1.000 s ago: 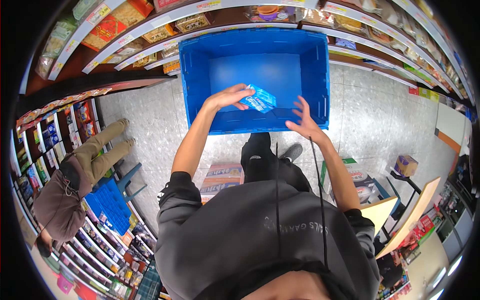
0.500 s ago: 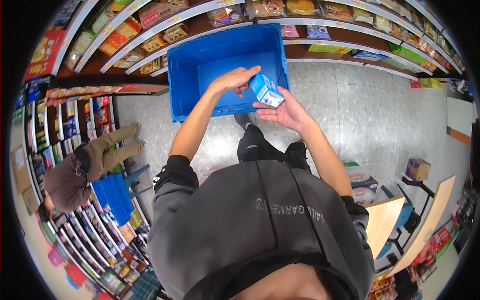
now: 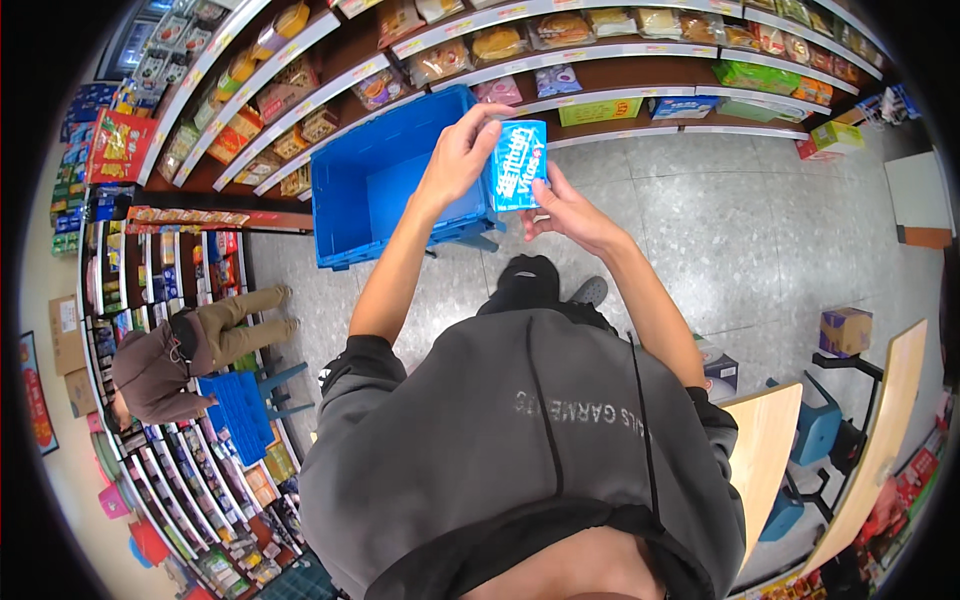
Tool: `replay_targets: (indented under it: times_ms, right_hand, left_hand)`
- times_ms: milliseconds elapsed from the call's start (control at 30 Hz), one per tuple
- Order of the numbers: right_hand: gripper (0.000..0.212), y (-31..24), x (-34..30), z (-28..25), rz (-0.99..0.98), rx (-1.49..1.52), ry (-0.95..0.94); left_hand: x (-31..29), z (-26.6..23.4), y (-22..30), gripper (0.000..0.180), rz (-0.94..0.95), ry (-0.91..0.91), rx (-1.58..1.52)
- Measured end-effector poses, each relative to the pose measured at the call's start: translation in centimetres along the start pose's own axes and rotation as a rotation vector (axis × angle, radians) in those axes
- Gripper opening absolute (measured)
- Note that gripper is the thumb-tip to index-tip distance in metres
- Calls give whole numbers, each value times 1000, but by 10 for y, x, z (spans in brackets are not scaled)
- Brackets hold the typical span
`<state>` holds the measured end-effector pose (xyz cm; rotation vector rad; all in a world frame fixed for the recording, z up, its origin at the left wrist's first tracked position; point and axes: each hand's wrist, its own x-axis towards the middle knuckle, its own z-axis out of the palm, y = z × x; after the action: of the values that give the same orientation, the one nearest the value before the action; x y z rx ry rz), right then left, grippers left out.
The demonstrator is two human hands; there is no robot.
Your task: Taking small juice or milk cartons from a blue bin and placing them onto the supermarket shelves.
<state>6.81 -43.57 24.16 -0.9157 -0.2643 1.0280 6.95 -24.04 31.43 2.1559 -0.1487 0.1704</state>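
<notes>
A blue drink carton (image 3: 520, 165) with white lettering is held up between my two hands, its broad face turned upward. My left hand (image 3: 460, 155) grips its left edge, the fingers bent behind the upper corner. At the lower right, my right hand (image 3: 568, 215) pinches the carton with its thumb on the front face. Some of the right fingers are curled beneath and partly hidden. Behind my left forearm stands a large blue plastic crate (image 3: 385, 180), its visible inside bare.
Shelves (image 3: 620, 50) of packaged breads and snacks curve across the far side. To the left a person (image 3: 170, 360) bends by another blue crate (image 3: 238, 415) near stocked shelves. Wooden boards (image 3: 770, 440), blue stools (image 3: 818, 425) and a cardboard box (image 3: 846, 331) stand at the right.
The carton has been raised and turned so that its broad lettered face shows. My left hand has closed on its edge. My view and body have shifted to the right of the crate.
</notes>
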Motion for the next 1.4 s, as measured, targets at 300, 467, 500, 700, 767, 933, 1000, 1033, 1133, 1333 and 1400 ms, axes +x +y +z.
replay_targets:
  times_ms: [300, 467, 500, 700, 767, 933, 1000, 1033, 1133, 1333, 1400]
  right_hand:
    - [50, -56, -49, -59, -456, -339, 107]
    - [50, -93, -67, -106, -557, -407, 154]
    - [49, -100, -70, -120, -571, -387, 180]
    - [50, -138, -98, -207, -527, -744, 435]
    - [50, -159, -110, -223, -458, -785, 508]
    - [53, -194, -136, -273, -398, -659, 634]
    - [65, -198, -144, -291, -378, -706, 640]
    - [70, -199, -146, -294, -427, -669, 719]
    - [79, -197, -147, -316, -514, -659, 788]
    - [64, -207, -169, -360, -438, -512, 1088]
    - [61, -216, -179, -381, -464, -465, 1086]
  left_hand:
    - [32, 50, 50, 54, 519, -42, 44]
    - [83, 97, 61, 51, 717, 25, 57]
    - [96, 108, 62, 52, 733, 49, 53]
    - [172, 199, 59, 53, 216, 80, -346]
    - [194, 232, 49, 45, 209, 91, -342]
    - [243, 293, 82, 38, 284, 67, -282]
    - [259, 309, 99, 41, 356, 58, -227]
    - [267, 318, 106, 40, 364, 47, -174]
    - [283, 348, 120, 44, 421, 54, -20]
    - [304, 409, 151, 45, 378, -82, 63]
    - [312, 429, 159, 46, 321, -126, 70]
